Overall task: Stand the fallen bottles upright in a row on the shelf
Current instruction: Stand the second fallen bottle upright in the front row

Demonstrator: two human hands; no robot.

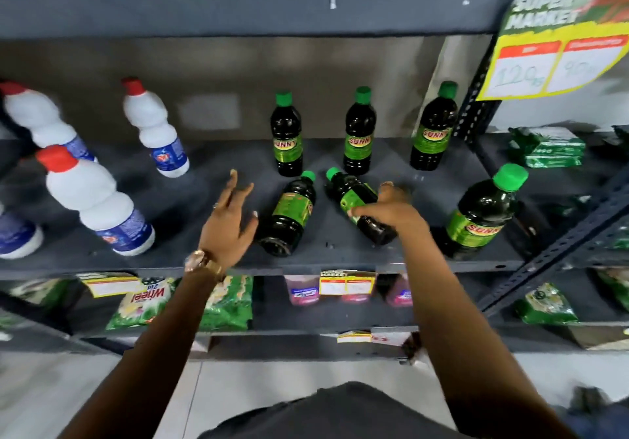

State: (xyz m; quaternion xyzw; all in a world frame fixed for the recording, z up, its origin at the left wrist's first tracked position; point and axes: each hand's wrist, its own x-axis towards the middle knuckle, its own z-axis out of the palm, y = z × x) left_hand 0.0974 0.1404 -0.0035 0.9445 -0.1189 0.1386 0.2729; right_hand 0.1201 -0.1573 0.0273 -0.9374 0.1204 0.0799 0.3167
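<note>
right hand (391, 210) lies over the lower half of a fallen dark bottle (357, 205) with a green label, fingers curled around its body in a grip, the green cap pointing away toward the back of the shelf (204, 200). left hand (228, 220) hovers spread and holding nothing, fingers fanned, just left of the second fallen bottle (289, 215); a watch (200, 261) sits on that wrist. taking that second fallen bottle as the mark: it lies on its side near the shelf's front edge, base toward the person, cap tipped away and slightly right, and the gripped bottle lies just to its right, the two caps angled toward each other without touching. further right of it, near the front corner, one larger-looking green-capped bottle (480, 217) stands upright. behind it, toward the back wall, three more of the same bottles stand apart from one another: one (286, 135) directly behind, one (359, 132) behind and right, one (432, 128) further right by the upright post. well to its left stand white bottles with red caps, the nearest (98, 203) at the front, another (155, 128) further back. above and far right of it hangs a yellow price card (554, 46).
</note>
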